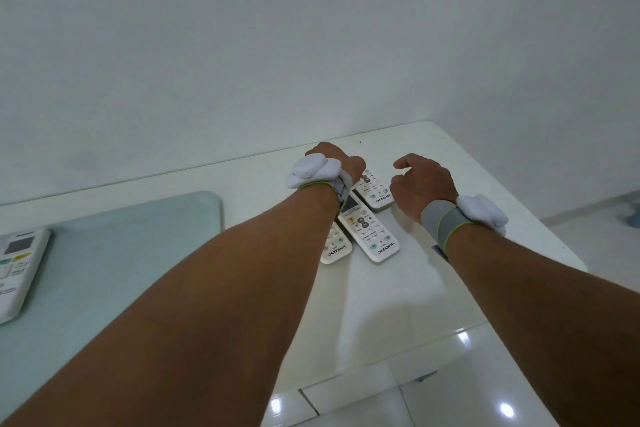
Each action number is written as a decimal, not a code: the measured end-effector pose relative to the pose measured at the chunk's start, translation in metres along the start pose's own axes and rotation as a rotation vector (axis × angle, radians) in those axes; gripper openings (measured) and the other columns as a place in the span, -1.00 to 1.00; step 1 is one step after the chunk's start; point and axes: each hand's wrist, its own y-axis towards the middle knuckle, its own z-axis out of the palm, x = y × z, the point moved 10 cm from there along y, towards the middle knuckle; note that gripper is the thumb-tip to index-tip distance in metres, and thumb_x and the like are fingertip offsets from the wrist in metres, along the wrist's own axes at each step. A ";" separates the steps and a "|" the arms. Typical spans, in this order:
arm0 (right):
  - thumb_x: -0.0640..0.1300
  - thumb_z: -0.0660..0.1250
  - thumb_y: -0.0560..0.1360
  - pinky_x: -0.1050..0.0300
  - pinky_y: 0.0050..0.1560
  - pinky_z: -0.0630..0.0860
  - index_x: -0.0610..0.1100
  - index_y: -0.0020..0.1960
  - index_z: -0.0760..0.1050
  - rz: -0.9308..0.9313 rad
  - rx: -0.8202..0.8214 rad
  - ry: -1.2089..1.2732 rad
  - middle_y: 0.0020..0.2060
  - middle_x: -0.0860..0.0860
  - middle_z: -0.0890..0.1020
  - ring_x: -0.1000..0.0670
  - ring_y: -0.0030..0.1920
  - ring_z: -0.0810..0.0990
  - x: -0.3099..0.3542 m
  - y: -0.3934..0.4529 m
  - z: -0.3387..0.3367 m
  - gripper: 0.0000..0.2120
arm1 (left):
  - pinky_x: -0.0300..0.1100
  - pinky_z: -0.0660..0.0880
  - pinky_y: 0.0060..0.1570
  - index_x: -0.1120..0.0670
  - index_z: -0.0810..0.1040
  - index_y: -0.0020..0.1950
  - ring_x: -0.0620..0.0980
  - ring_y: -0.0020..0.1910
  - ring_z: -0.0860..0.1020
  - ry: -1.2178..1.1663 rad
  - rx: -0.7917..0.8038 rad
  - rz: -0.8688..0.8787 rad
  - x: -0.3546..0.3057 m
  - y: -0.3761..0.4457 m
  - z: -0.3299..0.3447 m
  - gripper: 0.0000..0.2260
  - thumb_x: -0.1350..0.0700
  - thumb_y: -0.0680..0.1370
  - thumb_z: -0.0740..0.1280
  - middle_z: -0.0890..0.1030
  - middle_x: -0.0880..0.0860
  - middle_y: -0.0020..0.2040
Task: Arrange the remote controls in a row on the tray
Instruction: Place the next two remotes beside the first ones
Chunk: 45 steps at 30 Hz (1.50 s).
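Three white remote controls lie side by side on the white table (398,291): a left remote (335,248) partly under my left forearm, a middle remote (372,234), and a right remote (375,191) further back. My left hand (343,163) is lowered over their far ends, with its fingers hidden behind the hand. Just right of the remotes my right hand (424,188) hovers with loosely curled, separated fingers and holds nothing. A pale blue tray (131,246) sits at the left. A fourth white remote (17,269) lies on its left side, cut by the frame edge.
The table ends at a rounded corner on the right, with glossy white floor tiles (450,392) below and a plain wall behind. Both wrists carry grey straps with white sensor pods.
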 end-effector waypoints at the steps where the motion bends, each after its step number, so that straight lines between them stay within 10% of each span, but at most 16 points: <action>1: -0.13 0.22 0.45 0.08 0.14 0.45 0.03 0.17 0.53 -0.007 0.007 0.004 0.11 -0.02 0.61 -0.08 0.19 0.53 0.002 0.000 0.001 -0.68 | -0.25 0.13 -0.48 0.03 0.18 -0.39 -0.04 -0.44 0.21 0.006 -0.015 0.022 0.001 0.002 -0.004 -0.65 0.08 0.51 0.28 0.23 0.01 -0.40; 14: -0.01 0.35 0.44 0.10 0.21 0.44 -0.04 0.25 0.51 -0.124 0.169 -0.286 0.28 -0.04 0.55 -0.12 0.28 0.51 0.056 0.004 0.042 -0.61 | -0.24 0.41 -0.34 0.10 0.40 -0.32 0.06 -0.35 0.47 0.006 -0.261 -0.033 0.053 -0.012 -0.095 -0.74 0.02 0.31 0.44 0.38 -0.03 -0.43; 20: -0.02 0.37 0.41 0.09 0.12 0.47 -0.05 0.29 0.49 -0.126 0.151 -0.339 0.27 -0.05 0.55 -0.15 0.23 0.54 0.069 0.003 0.041 -0.55 | -0.16 0.42 -0.15 0.19 0.49 0.12 0.18 0.02 0.58 0.071 -0.321 -0.032 0.078 -0.024 -0.110 -0.55 -0.02 0.34 0.44 0.59 0.13 0.06; 41: 0.02 0.40 0.35 0.11 0.07 0.44 -0.02 0.22 0.53 -0.295 0.161 -0.105 0.21 -0.06 0.58 -0.13 0.22 0.53 0.216 -0.102 0.115 -0.56 | -0.22 0.37 -0.23 0.15 0.51 0.07 0.16 -0.02 0.60 0.194 -0.368 -0.191 0.212 -0.081 -0.213 -0.62 0.00 0.33 0.42 0.61 0.12 0.03; 45: 0.01 0.41 0.35 0.11 0.09 0.44 -0.02 0.21 0.54 -0.317 0.185 -0.099 0.21 -0.06 0.58 -0.13 0.23 0.52 0.235 -0.130 0.134 -0.57 | -0.22 0.35 -0.26 0.13 0.43 -0.22 0.14 -0.14 0.56 0.232 -0.345 -0.229 0.243 -0.100 -0.230 -0.77 0.03 0.35 0.41 0.51 0.08 -0.22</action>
